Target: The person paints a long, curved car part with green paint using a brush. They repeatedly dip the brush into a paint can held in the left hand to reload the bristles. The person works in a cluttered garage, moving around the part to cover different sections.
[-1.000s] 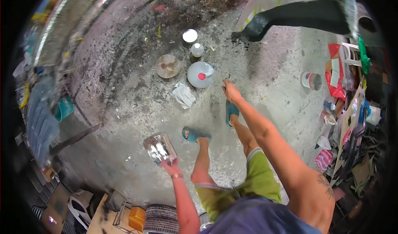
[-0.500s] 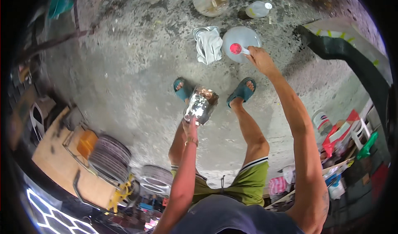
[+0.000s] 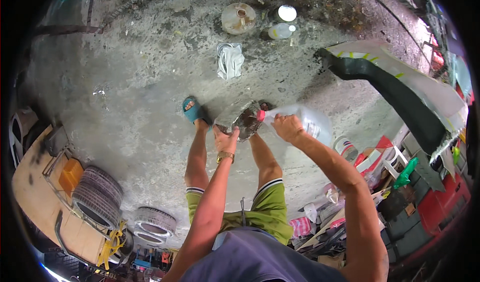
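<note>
My left hand (image 3: pixel 226 141) is closed on the rim of a battered silver-grey container (image 3: pixel 231 118), tilted so that its dark, rough-edged opening faces right. With my right hand (image 3: pixel 287 128) I grip a large translucent plastic jug (image 3: pixel 319 126) by its neck and handle. The jug lies tipped on its side in the air, and its red mouth end (image 3: pixel 260 115) touches or nearly touches the container's opening. Whether any liquid runs out cannot be made out. Both things hang over the floor, in front of my feet and legs.
A crumpled white cloth (image 3: pixel 230 62) lies on the concrete floor ahead. Beyond it stand a stained round jug (image 3: pixel 238 19), a small bottle (image 3: pixel 281 31) and a white-topped can (image 3: pixel 287 13). A dark curved panel (image 3: pixel 385 82) is at the right; tyres (image 3: pixel 97 194) stand at the left.
My right hand has lifted the jug off the floor, brought it nearer and tipped its mouth leftward to the container. My left hand has turned the container's opening to meet it.
</note>
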`<state>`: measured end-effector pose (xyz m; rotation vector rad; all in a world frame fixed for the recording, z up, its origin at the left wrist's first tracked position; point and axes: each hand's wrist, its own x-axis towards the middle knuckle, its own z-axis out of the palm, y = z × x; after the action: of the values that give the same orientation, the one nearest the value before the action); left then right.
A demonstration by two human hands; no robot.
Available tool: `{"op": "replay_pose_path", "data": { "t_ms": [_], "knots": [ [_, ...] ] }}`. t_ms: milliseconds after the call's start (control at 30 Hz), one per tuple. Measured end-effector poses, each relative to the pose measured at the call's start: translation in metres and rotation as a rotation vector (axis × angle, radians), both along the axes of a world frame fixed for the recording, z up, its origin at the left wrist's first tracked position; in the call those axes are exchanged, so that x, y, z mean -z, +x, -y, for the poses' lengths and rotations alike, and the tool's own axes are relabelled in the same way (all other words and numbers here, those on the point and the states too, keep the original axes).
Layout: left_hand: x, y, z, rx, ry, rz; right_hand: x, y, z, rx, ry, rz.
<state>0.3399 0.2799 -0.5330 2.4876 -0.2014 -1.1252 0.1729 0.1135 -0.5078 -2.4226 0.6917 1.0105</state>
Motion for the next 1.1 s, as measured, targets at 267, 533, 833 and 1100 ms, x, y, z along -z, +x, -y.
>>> {"op": "replay_pose_path", "data": {
  "t_ms": [267,533,833,1100],
  "knots": [
    [-0.026,-0.012,0.041,0.15,-0.007,-0.065,-0.027,0.015,0.001,0.085,0.058,-0.385],
    [-0.007,-0.026,0.043,0.193,-0.025,0.038,-0.018,0.017,0.006,0.17,0.079,-0.497],
    [-0.004,-0.024,0.048,0.193,-0.064,0.031,-0.028,0.0,0.004,0.172,0.089,-0.33],
    [-0.024,0.006,0.072,0.086,-0.143,0.035,-0.037,-0.037,0.013,0.391,0.041,0.05]
  ]
}}
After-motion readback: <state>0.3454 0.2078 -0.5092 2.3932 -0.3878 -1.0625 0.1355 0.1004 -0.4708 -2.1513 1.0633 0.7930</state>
